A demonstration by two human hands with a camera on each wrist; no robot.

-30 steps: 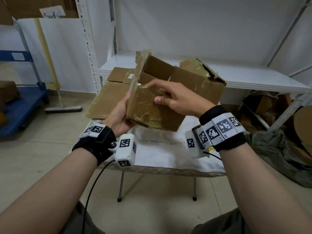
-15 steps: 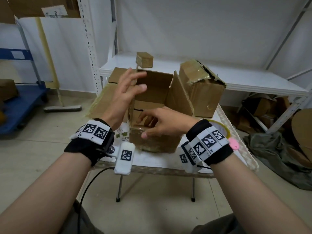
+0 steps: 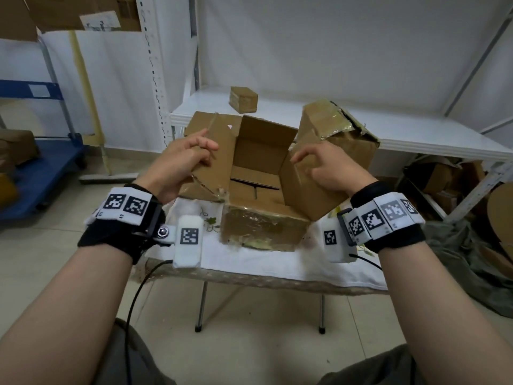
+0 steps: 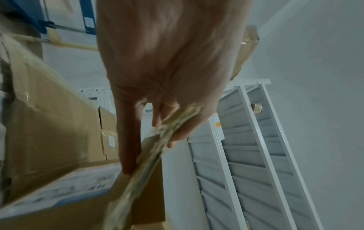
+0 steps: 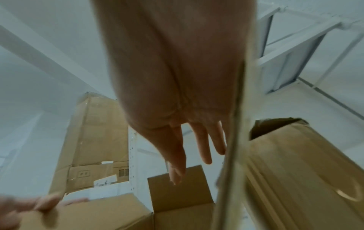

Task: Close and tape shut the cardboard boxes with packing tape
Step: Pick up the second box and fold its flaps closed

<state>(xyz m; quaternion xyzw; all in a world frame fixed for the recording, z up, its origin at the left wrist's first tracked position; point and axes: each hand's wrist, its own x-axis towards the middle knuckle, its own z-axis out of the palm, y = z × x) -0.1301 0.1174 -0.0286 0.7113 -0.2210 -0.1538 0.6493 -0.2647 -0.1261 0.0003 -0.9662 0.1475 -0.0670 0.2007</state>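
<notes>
Two box flaps are held, left hand (image 3: 180,165) pinching one, right hand (image 3: 330,168) loosely touching another, taped box (image 3: 341,140) behind.

At the centre of the frame an open cardboard box (image 3: 263,226) stands on a white-clothed tabletop (image 3: 249,262), its flaps raised. The left hand (image 3: 180,165) has a grip on the left flap (image 3: 219,154), fingers curled over its edge; the right hand (image 3: 330,168) rests bent fingers on the right flap (image 3: 302,193). Just behind, right of centre, a taped box (image 3: 341,137) stands tilted. A small box (image 3: 243,99) sits on the white shelf (image 3: 402,134) above centre. A blue cart (image 3: 36,176) stands at left.
</notes>
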